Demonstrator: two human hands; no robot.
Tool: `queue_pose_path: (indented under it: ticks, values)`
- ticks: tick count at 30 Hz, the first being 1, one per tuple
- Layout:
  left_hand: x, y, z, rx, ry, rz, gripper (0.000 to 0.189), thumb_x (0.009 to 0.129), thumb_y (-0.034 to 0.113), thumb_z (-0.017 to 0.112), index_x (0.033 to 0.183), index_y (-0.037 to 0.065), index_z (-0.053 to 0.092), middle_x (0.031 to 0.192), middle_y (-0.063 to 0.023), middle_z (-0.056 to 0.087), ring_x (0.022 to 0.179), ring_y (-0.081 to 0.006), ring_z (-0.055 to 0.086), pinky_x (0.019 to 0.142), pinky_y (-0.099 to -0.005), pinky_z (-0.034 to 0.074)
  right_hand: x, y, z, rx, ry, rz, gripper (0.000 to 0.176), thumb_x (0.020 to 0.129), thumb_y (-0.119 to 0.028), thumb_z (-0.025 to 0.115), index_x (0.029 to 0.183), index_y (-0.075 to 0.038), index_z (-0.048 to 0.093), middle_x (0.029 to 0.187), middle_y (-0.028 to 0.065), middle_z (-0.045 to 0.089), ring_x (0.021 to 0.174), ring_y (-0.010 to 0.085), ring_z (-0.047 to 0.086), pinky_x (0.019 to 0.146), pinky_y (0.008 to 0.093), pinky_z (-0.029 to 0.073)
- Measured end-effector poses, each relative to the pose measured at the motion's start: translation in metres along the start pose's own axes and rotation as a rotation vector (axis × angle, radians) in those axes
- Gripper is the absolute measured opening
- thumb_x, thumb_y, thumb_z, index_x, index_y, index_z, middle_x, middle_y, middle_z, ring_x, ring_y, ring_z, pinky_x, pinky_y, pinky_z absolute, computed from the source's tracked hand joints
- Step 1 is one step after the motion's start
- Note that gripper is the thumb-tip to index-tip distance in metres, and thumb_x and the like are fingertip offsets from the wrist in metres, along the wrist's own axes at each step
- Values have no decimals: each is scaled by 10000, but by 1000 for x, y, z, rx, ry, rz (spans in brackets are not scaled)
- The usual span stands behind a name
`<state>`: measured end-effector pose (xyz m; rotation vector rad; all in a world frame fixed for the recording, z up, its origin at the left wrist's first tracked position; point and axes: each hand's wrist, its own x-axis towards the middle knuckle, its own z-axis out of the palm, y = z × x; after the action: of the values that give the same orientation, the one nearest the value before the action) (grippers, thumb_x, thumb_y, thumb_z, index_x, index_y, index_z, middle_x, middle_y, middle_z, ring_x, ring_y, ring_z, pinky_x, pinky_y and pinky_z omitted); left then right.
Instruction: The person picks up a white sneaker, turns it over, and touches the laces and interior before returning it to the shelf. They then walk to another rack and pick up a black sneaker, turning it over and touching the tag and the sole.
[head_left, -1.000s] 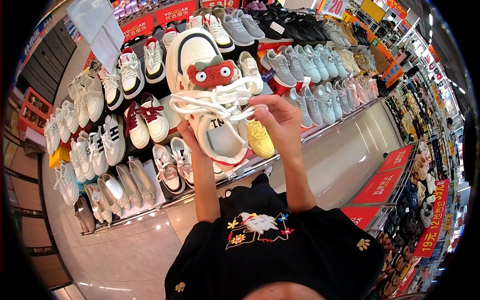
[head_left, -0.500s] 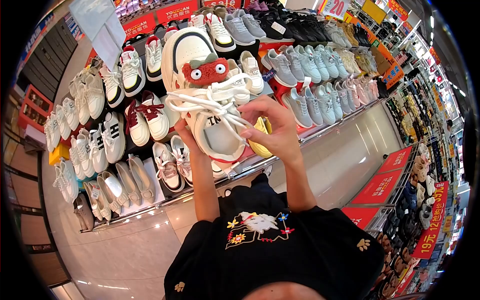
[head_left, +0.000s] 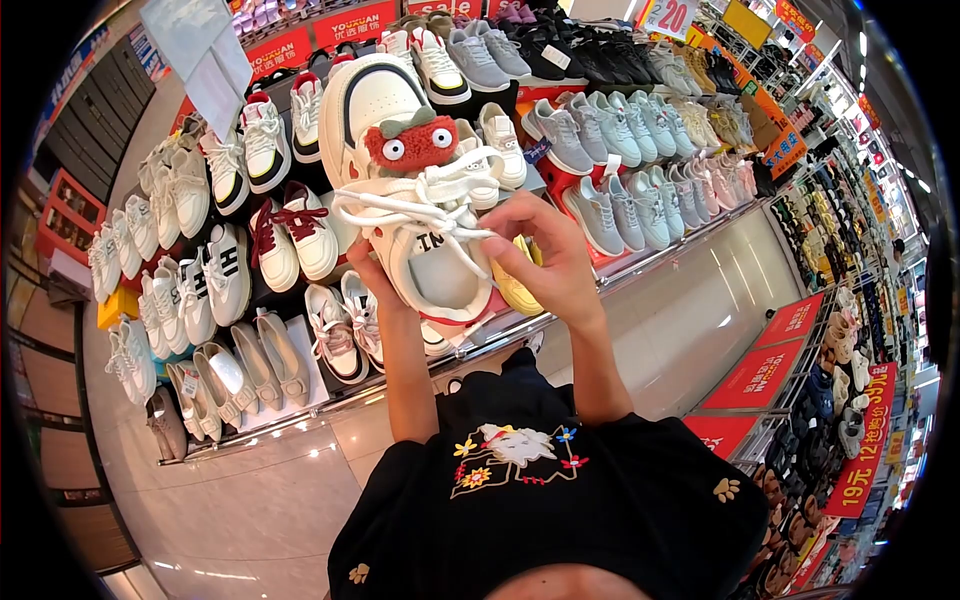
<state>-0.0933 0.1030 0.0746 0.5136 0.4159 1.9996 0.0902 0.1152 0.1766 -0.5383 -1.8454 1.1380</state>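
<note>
A cream sneaker (head_left: pixel 385 98) with a navy toe stripe is raised in front of me, its toe pointing away and its heel opening towards me. On its front sits a fuzzy red patch (head_left: pixel 412 144) with two googly eyes. My left hand (head_left: pixel 378 285) grips the sneaker from the left and below; most of its fingers are hidden behind the shoe. Thick white shoelaces (head_left: pixel 415 212) lie in loose loops over the tongue. At the sneaker's right side, my right hand (head_left: pixel 545 248) pinches a shoelace between thumb and fingers.
Behind the sneaker, a tiered display holds rows of shoes, including grey sneakers (head_left: pixel 590 215), high-heeled flats (head_left: pixel 283 358) and a yellow shoe (head_left: pixel 515 280). A metal rail (head_left: pixel 640 262) runs along its front edge. More shoe racks with red signs (head_left: pixel 755 375) stand at the right.
My right thumb has moved up a little, closer to the fingers at the shoelace. The lace on the right side has shifted slightly. My left hand and the sneaker stay nearly still.
</note>
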Motion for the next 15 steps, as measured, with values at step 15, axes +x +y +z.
queue_pose_path:
  ticks: [15]
  values:
    - [3, -5, -8, -210, -178, -50, 613, 812, 451, 392, 1226, 7, 478, 1149, -147, 580, 1006, -246, 597, 873, -374, 493, -2, 1, 2, 169, 223, -84, 142, 821, -22, 632, 958, 14, 623, 765, 2, 581, 697, 49, 507, 650, 198, 404]
